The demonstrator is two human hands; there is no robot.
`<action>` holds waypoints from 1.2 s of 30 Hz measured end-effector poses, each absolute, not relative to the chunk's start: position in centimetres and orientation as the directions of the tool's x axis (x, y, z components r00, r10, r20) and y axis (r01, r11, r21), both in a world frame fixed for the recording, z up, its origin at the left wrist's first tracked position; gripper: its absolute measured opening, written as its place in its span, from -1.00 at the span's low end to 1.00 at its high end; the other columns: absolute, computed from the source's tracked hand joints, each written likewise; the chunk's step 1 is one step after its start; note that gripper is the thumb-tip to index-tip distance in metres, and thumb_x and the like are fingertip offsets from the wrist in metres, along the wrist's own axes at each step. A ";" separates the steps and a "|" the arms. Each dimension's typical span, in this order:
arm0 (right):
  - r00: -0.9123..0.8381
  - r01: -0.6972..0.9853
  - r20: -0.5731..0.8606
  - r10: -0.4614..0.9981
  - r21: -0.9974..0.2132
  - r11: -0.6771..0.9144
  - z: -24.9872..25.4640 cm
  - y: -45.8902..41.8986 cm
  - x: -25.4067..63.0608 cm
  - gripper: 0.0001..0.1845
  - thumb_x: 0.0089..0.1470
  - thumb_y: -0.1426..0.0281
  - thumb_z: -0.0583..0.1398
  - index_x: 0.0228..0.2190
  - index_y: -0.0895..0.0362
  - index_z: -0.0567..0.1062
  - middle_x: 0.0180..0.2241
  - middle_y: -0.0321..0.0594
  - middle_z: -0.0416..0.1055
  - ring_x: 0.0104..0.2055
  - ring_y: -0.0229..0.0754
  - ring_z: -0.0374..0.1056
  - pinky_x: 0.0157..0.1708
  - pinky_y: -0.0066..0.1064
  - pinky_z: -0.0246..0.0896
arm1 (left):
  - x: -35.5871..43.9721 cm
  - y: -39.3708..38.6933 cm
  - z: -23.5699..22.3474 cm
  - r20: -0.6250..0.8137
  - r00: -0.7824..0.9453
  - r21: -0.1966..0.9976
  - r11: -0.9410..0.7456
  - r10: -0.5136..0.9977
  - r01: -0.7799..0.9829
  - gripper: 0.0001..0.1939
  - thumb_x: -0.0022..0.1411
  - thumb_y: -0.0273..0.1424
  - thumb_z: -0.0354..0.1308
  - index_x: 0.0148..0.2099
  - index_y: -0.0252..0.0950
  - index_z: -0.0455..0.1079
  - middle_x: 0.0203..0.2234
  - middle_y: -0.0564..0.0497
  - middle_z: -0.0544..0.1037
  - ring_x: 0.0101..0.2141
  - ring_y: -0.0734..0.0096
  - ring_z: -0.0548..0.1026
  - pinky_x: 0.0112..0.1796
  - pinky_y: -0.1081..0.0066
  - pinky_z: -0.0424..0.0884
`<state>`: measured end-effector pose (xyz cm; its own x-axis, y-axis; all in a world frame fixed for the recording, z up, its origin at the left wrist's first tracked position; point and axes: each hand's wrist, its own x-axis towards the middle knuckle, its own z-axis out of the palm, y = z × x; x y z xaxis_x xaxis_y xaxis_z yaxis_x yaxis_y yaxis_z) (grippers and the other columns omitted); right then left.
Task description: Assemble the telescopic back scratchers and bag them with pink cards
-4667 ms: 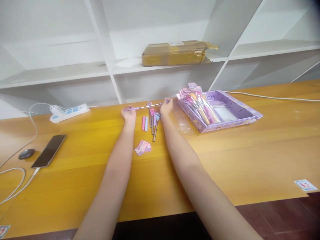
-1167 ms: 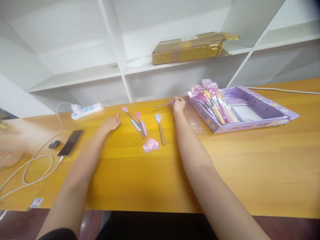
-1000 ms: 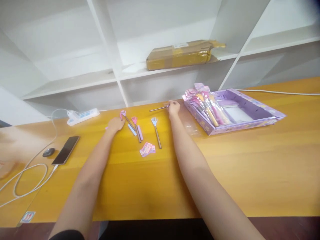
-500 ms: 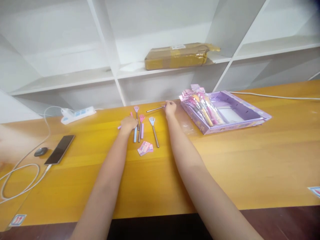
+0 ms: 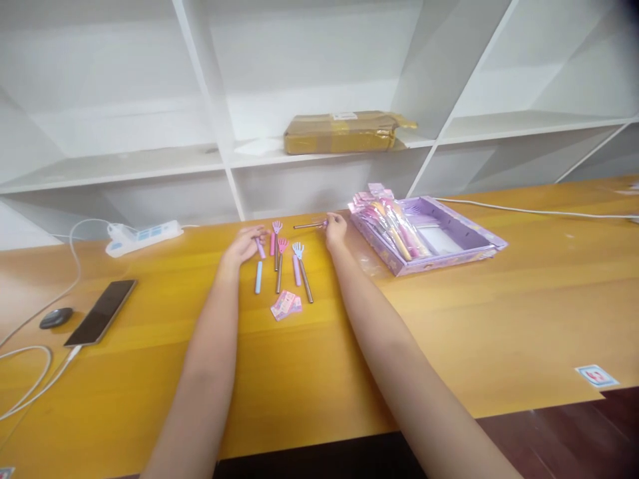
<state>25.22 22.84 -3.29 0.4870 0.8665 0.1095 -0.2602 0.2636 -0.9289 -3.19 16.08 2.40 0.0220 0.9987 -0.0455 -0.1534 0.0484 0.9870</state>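
My left hand (image 5: 243, 245) pinches a short purple handle sleeve (image 5: 260, 248) between thumb and fingers, just above the table. My right hand (image 5: 336, 231) is closed on the head end of a back scratcher (image 5: 308, 226); its metal rod points left, and its head is mostly hidden by the fingers. Between the hands lie a light purple-headed scratcher (image 5: 276, 233), a pink-headed scratcher (image 5: 282, 247) and a blue-headed scratcher (image 5: 301, 258). A pink sleeve (image 5: 272, 243), a blue sleeve (image 5: 258, 277) and another purple sleeve (image 5: 297, 271) lie beside them. Printed cards (image 5: 285, 305) rest nearer me.
A purple display box (image 5: 399, 269) with several bagged scratchers (image 5: 394, 229) stands at the right. On the left are a power strip (image 5: 144, 237), a phone (image 5: 101, 313) with cable and a black mouse (image 5: 56, 318). A taped carton (image 5: 342, 136) sits on the shelf.
My left hand has drawn back leftward from the scratchers and lifted a purple sleeve. The other purple sleeve now lies beside the blue-headed scratcher. My right hand still holds its scratcher.
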 end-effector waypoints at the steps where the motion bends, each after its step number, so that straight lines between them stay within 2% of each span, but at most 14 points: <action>1: 0.500 -0.266 0.096 0.861 -0.929 0.258 -3.3 22.8 25.2 -0.74 0.41 0.24 0.27 -0.01 0.17 0.52 -0.21 -0.22 0.55 -0.28 -0.22 0.52 -0.29 -0.37 0.52 | -2.8 16.1 2.2 -0.035 0.010 0.973 0.037 0.999 -0.229 -0.84 0.27 -0.70 0.23 -0.16 -0.40 0.50 -0.25 -0.25 0.68 -0.30 0.36 0.64 -0.22 0.37 0.58; 3: 0.519 -0.274 0.067 0.852 -0.931 0.240 -3.1 22.7 25.0 -0.85 0.35 0.30 0.27 -0.15 0.11 0.46 -0.44 -0.41 0.42 -0.51 -0.32 0.38 -0.52 -0.53 0.33 | -2.2 16.1 1.8 -0.009 -0.037 0.934 -0.005 0.999 -0.358 -0.85 0.30 -0.70 0.21 -0.18 -0.39 0.50 -0.18 -0.26 0.69 -0.19 0.37 0.67 -0.12 0.41 0.57; 6: 0.506 -0.284 0.075 0.859 -0.926 0.249 -2.7 22.3 24.4 -0.85 0.28 0.35 0.28 -0.19 0.06 0.38 -0.52 -0.52 0.34 -0.61 -0.36 0.31 -0.64 -0.59 0.14 | -2.0 16.4 1.7 0.017 -0.146 0.865 -0.088 0.989 -0.494 -0.91 0.45 -0.56 0.19 -0.15 -0.32 0.49 -0.14 -0.17 0.71 -0.16 0.41 0.66 -0.09 0.43 0.55; 8: 0.481 -0.297 0.088 0.872 -0.920 0.257 -2.4 22.1 23.9 -0.86 0.27 0.37 0.26 -0.20 0.05 0.36 -0.53 -0.51 0.35 -0.62 -0.36 0.32 -0.67 -0.60 0.09 | -2.3 16.6 1.8 0.016 -0.205 0.826 -0.128 0.979 -0.549 -0.89 0.53 -0.43 0.18 -0.14 -0.26 0.47 -0.16 -0.08 0.72 -0.30 0.50 0.60 -0.22 0.47 0.52; 11: 0.434 -0.321 0.103 0.895 -0.910 0.261 -2.1 21.8 23.3 -0.89 0.29 0.40 0.22 -0.23 0.06 0.35 -0.51 -0.48 0.40 -0.65 -0.38 0.29 -0.71 -0.60 0.05 | -2.8 16.8 1.9 -0.005 -0.248 0.785 -0.150 0.969 -0.601 -0.77 0.57 -0.24 0.20 -0.19 -0.23 0.44 -0.29 0.03 0.69 -0.56 0.59 0.35 -0.48 0.51 0.32; 14: 0.377 -0.343 0.117 0.919 -0.904 0.255 -2.0 21.6 22.9 -0.91 0.31 0.38 0.21 -0.25 0.06 0.36 -0.51 -0.45 0.44 -0.67 -0.38 0.28 -0.73 -0.61 0.03 | -2.7 17.0 1.7 -0.033 -0.266 0.755 -0.151 0.963 -0.639 -0.65 0.50 -0.06 0.27 -0.22 -0.20 0.43 -0.58 0.18 0.43 -0.65 0.59 0.22 -0.57 0.51 0.20; 16: 0.344 -0.358 0.124 0.931 -0.899 0.252 -2.0 21.6 22.6 -0.90 0.31 0.38 0.21 -0.26 0.07 0.36 -0.53 -0.45 0.44 -0.68 -0.38 0.28 -0.74 -0.62 0.02 | -2.4 17.2 1.4 -0.052 -0.262 0.739 -0.140 0.964 -0.659 -0.60 0.45 0.01 0.30 -0.26 -0.20 0.41 -0.67 0.23 0.21 -0.68 0.58 0.19 -0.59 0.51 0.15; 19: 0.317 -0.380 0.128 0.940 -0.891 0.250 -2.1 21.7 22.3 -0.90 0.32 0.37 0.22 -0.26 0.06 0.37 -0.54 -0.45 0.43 -0.68 -0.38 0.28 -0.74 -0.63 0.02 | -2.0 17.5 1.0 -0.076 -0.247 0.716 -0.119 0.966 -0.688 -0.53 0.44 0.01 0.30 -0.34 -0.23 0.35 -0.69 0.25 0.11 -0.69 0.60 0.13 -0.62 0.51 0.09; 27: 0.346 -0.437 0.093 0.933 -0.864 0.248 -2.2 22.2 23.0 -0.89 0.32 0.40 0.21 -0.28 0.07 0.35 -0.57 -0.47 0.40 -0.68 -0.39 0.26 -0.74 -0.64 0.00 | -1.5 18.3 0.4 -0.141 -0.260 0.673 -0.100 0.955 -0.733 -0.54 0.48 -0.07 0.29 -0.36 -0.24 0.31 -0.71 0.22 0.23 -0.69 0.61 0.22 -0.56 0.51 0.19; 36: 0.363 -0.431 0.073 0.929 -0.871 0.236 -2.4 22.2 22.6 -0.90 0.32 0.49 0.13 -0.28 0.08 0.36 -0.57 -0.45 0.41 -0.69 -0.38 0.24 -0.74 -0.63 -0.01 | -1.0 18.3 0.1 -0.135 -0.274 0.667 -0.117 0.952 -0.735 -0.61 0.48 -0.19 0.33 -0.35 -0.25 0.34 -0.64 0.18 0.35 -0.62 0.59 0.34 -0.50 0.53 0.28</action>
